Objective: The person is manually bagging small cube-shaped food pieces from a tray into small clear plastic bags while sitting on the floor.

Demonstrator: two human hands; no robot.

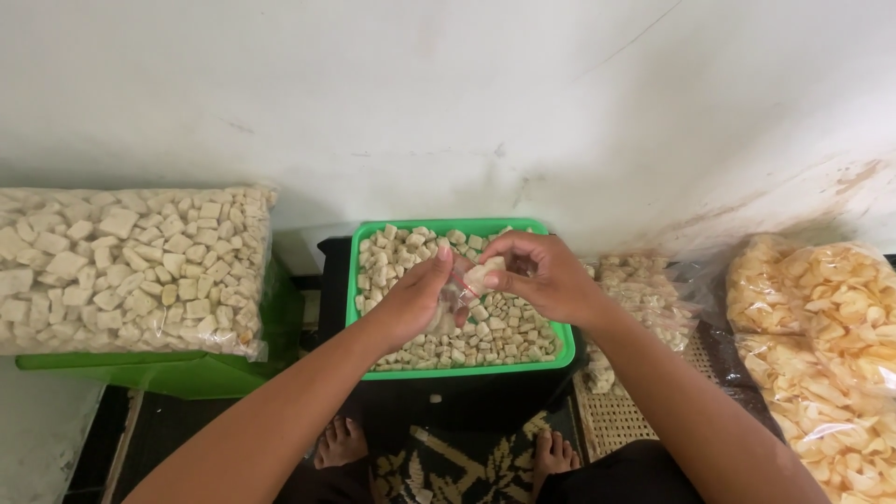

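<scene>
On our left we see a big clear bag of pale cracker cubes (pixel 131 271) lying on a green box (pixel 187 373). At the far right lie clear bags of orange-yellow chips (pixel 831 345), and just left of them smaller bags of pale cubes (pixel 644 294) rest on a woven cane surface (pixel 611 420). Behind everything stands a white wall (pixel 448 93) with scuffs and a brownish stain at the right. Below us lies a dark patterned mat (pixel 457 467).
</scene>
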